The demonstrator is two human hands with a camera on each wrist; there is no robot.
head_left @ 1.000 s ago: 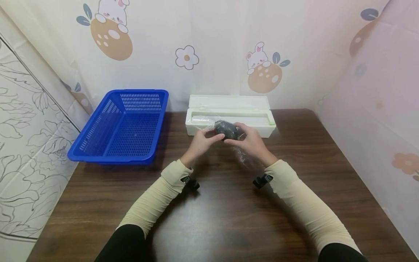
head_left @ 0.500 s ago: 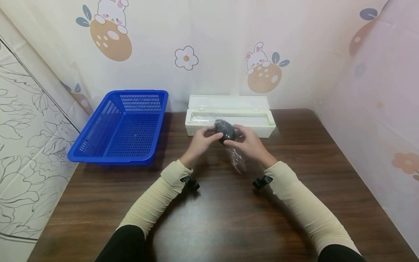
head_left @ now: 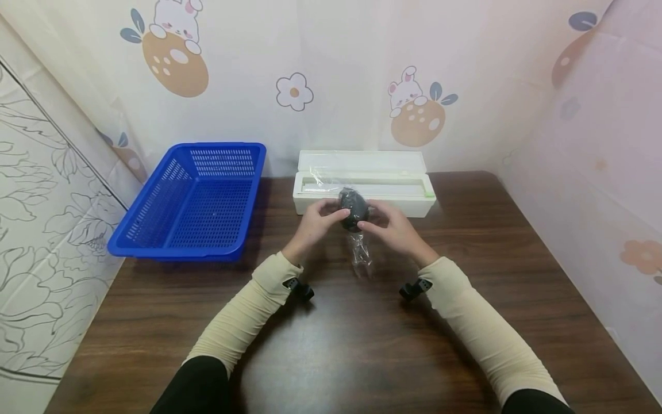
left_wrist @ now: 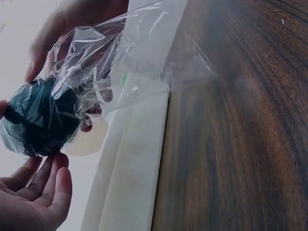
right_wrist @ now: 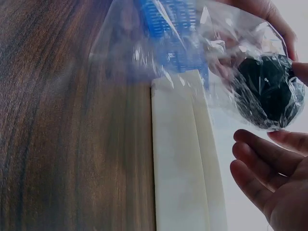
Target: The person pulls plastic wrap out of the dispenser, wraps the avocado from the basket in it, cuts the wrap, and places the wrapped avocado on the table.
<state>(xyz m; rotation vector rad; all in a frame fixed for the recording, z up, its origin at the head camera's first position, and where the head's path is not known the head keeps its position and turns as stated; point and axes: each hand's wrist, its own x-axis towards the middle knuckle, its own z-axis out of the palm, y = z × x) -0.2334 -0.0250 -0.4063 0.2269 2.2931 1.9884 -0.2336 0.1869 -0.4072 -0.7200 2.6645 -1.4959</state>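
Observation:
A dark, egg-shaped, avocado-like fruit hangs over the table, wrapped in clear cling film. One loose tail of film trails toward me, and another sticks up on the far side. My left hand holds the fruit from the left, thumb on the near face, fingers at its side. From the right, my right hand pinches it with thumb and fingertips. In the left wrist view the film lies creased round the dark fruit. Its rounded end also shows in the right wrist view, between thumb and fingers.
Right behind the hands stands a white cling film box, its lid up and a white roll inside. A blue plastic basket is at the back left of the brown wooden table. A patterned curtain closes off the back.
The fruit has turned from lying slantwise to pointing nearly straight away from me. Its loose film tail has swung from lower right to below it. Both hands stay almost in place.

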